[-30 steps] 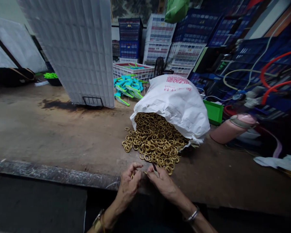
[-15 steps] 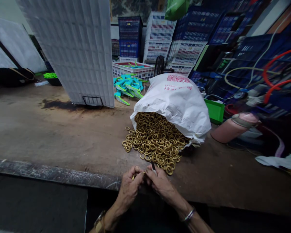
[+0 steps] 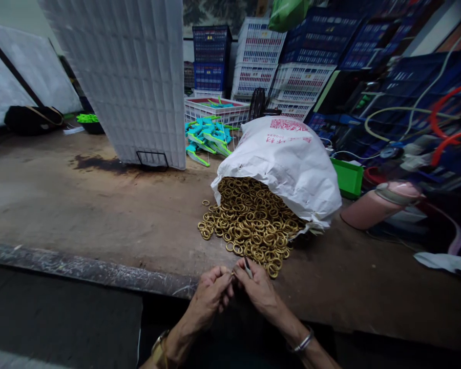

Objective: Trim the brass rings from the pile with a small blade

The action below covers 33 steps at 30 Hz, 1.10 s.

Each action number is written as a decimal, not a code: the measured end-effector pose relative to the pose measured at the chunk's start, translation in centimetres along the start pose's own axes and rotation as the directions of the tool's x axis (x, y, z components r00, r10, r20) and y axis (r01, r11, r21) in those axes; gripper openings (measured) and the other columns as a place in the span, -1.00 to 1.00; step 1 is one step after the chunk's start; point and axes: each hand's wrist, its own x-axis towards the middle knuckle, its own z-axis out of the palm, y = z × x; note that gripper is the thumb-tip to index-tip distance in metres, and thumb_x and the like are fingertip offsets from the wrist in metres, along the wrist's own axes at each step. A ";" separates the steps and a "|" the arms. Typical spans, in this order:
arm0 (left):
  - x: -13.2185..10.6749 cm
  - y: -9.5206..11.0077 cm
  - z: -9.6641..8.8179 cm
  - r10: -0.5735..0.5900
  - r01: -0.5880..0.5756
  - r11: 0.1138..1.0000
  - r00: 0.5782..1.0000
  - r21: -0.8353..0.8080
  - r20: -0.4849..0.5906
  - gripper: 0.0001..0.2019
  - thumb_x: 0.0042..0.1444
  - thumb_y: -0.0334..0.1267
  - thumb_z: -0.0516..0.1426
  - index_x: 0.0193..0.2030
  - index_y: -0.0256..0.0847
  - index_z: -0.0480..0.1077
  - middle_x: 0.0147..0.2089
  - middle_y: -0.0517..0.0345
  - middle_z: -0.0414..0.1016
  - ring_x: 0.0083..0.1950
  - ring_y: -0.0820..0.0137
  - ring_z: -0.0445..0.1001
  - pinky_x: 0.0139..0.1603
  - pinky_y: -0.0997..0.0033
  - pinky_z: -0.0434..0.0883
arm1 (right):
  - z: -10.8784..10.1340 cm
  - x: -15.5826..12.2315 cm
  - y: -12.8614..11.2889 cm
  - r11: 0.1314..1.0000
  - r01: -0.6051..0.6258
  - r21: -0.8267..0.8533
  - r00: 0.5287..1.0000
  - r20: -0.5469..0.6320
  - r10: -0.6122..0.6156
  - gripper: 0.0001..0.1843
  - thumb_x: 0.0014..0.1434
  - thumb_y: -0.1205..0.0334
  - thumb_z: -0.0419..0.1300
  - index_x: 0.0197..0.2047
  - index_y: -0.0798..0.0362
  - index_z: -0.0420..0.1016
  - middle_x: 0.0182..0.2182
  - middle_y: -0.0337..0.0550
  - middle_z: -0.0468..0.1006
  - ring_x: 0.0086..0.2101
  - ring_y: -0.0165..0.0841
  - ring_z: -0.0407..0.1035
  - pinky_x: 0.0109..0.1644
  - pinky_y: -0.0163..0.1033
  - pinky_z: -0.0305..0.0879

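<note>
Some things were hard to see: the left hand [image 3: 211, 293] had its thumb and finger pinched together on a small gold bit [image 3: 232, 273], but the fingers hid most of it. The right hand [image 3: 260, 292] was closed around a thin tool [image 3: 248, 267] with a dark tip, and its other end was tucked inside the fist. Both arms were cut off at the bottom. The tall white panel [image 3: 138, 77] and the green bag [image 3: 288, 13] were cut off at the top, and the orange hose [image 3: 440, 125] ran out at the right. The hands met near the scratched front edge [image 3: 100, 270] of the brown table [image 3: 100, 210]. Just past the fingers, a pile of gold rings [image 3: 249, 225] spilled from the mouth of a white sack [image 3: 284, 169]. The tabletop spread wide to the left of the pile, while a pink bottle [image 3: 376, 207] and a green box [image 3: 348, 177] stood on the sack's right. The sack had red writing and a red patterned patch, too blurry to read for sure.
</note>
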 end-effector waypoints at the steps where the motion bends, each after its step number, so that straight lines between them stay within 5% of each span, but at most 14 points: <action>1: 0.0 -0.1 0.0 0.005 -0.005 1.000 1.000 -0.015 0.000 -0.70 0.01 -0.02 0.07 -0.49 -0.23 0.19 -0.62 0.34 0.20 -0.69 0.67 0.06 -0.72 0.66 -0.04 | 0.0 0.0 0.0 1.000 0.006 -0.001 1.000 0.010 -0.006 -0.72 0.06 0.04 -0.01 -0.51 0.06 0.21 -0.65 -0.36 0.22 -0.59 -0.50 0.09 -0.50 -0.38 0.06; 5: 0.0 -0.4 0.0 0.026 -0.028 0.995 0.999 -0.101 -0.018 -0.72 0.02 -0.05 0.08 -0.47 -0.23 0.18 -0.59 0.34 0.21 -0.68 0.68 0.07 -0.71 0.66 -0.04 | -0.1 0.0 0.3 1.000 0.007 -0.012 1.000 0.017 -0.007 -0.73 0.12 0.06 -0.06 -0.46 0.06 0.23 -0.65 -0.36 0.23 -0.60 -0.49 0.10 -0.51 -0.38 0.05; 8: 0.1 -0.6 0.0 0.039 -0.043 0.990 0.999 -0.137 -0.033 -0.73 0.02 -0.06 0.09 -0.45 -0.22 0.18 -0.58 0.34 0.21 -0.68 0.67 0.07 -0.71 0.66 -0.05 | -0.1 -0.1 0.9 0.979 0.073 -0.189 0.996 -0.030 -0.080 -0.77 0.14 0.16 -0.11 -0.40 0.06 0.28 -0.62 -0.31 0.28 -0.57 -0.45 0.16 -0.47 -0.36 0.06; 13: 0.2 -0.7 0.0 0.059 -0.062 0.992 0.998 -0.106 -0.032 -0.71 0.02 -0.02 0.07 -0.43 -0.22 0.18 -0.57 0.34 0.22 -0.66 0.67 0.08 -0.69 0.67 -0.01 | 0.2 -0.9 1.7 0.815 0.207 -0.541 0.977 0.073 -0.200 -0.77 -0.04 0.47 -0.09 -0.37 0.04 0.30 -0.57 -0.26 0.36 -0.53 -0.42 0.21 -0.44 -0.34 -0.01; 19: 0.2 -0.7 0.1 0.066 -0.068 0.997 0.996 -0.046 -0.058 -0.69 0.02 0.02 0.06 -0.44 -0.20 0.15 -0.57 0.35 0.21 -0.66 0.66 0.07 -0.69 0.67 -0.02 | 0.3 -1.1 1.9 0.737 0.239 -0.633 0.968 0.094 -0.234 -0.70 -0.08 0.53 -0.09 -0.32 0.04 0.30 -0.53 -0.25 0.43 -0.51 -0.42 0.28 -0.45 -0.33 -0.05; 27: 0.0 -1.2 0.1 0.105 -0.106 0.994 0.991 -0.007 -0.077 -0.68 0.00 0.02 0.07 -0.46 -0.22 0.16 -0.60 0.36 0.19 -0.67 0.67 0.04 -0.69 0.67 -0.02 | 0.4 -0.9 1.3 0.694 0.182 -0.697 0.983 0.119 -0.138 -0.69 -0.11 0.54 -0.08 -0.30 0.07 0.30 -0.51 -0.20 0.48 -0.50 -0.40 0.32 -0.46 -0.33 -0.05; 33: -1.1 -1.5 0.1 0.062 -0.060 0.987 0.998 -0.152 0.011 -0.76 0.05 -0.08 0.08 -0.41 -0.22 0.19 -0.59 0.34 0.22 -0.68 0.67 0.08 -0.71 0.68 -0.04 | -0.1 0.0 1.7 0.645 0.069 -0.761 0.991 -0.021 -0.130 -0.70 -0.09 0.55 -0.09 -0.31 0.09 0.30 -0.52 -0.17 0.46 -0.50 -0.39 0.32 -0.46 -0.33 -0.03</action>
